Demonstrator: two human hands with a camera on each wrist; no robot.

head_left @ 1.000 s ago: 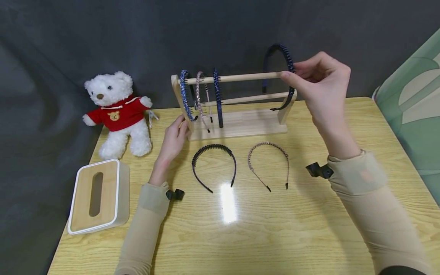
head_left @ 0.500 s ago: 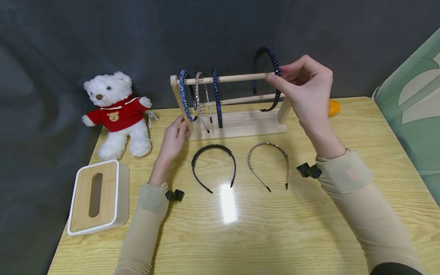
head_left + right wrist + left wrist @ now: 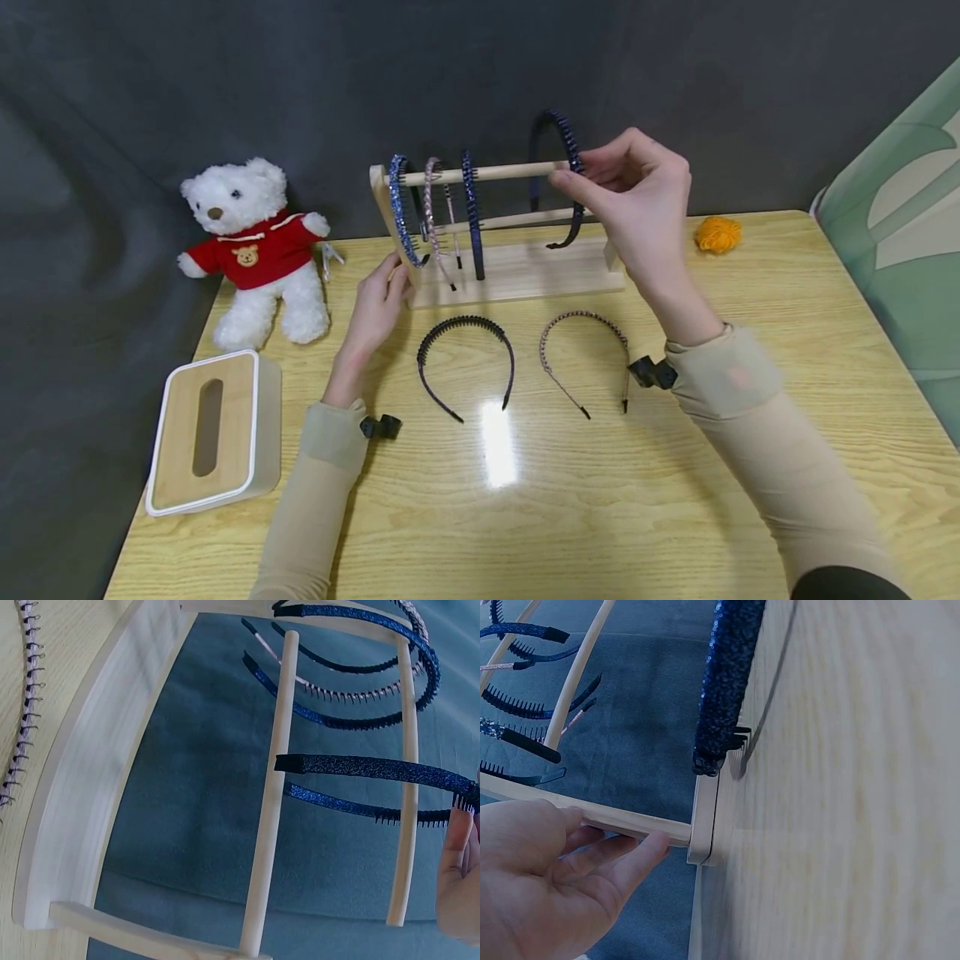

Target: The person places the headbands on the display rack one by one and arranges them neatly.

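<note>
Right hand [image 3: 637, 192] pinches a dark navy toothed headband [image 3: 567, 138] between thumb and fingers, up near the right part of a wooden headband rack [image 3: 517, 283]. Held headband stands upright around the rack's upper rod [image 3: 517, 172], one leg in front, the other behind; can't tell if it touches the rod. Right wrist view shows that rod's near end free and the headband's dark tips close to the lower rod [image 3: 264, 847]. Left hand [image 3: 379, 304] grips the rack's left upright [image 3: 384, 198] low down, fingers bent behind it. Three more headbands hang over the upper rod toward the left end: glittery blue headband [image 3: 399, 208] outermost, pink headband [image 3: 429, 200] beside it, navy headband [image 3: 472, 204] next, well apart from the held one. On the wood-grain table [image 3: 570, 517] in front of the rack lie a black toothed headband [image 3: 465, 320] on the left and a pink beaded headband [image 3: 583, 314] on the right, both arcs toward the rack. White teddy bear [image 3: 255, 260] in a red hoodie sits left of the rack; tissue box [image 3: 212, 483] with slotted wooden lid in front of the bear. Orange yarn-like ball [image 3: 717, 235] right of the rack, near the table's back edge. Dark cloth [image 3: 480, 67] behind.
</note>
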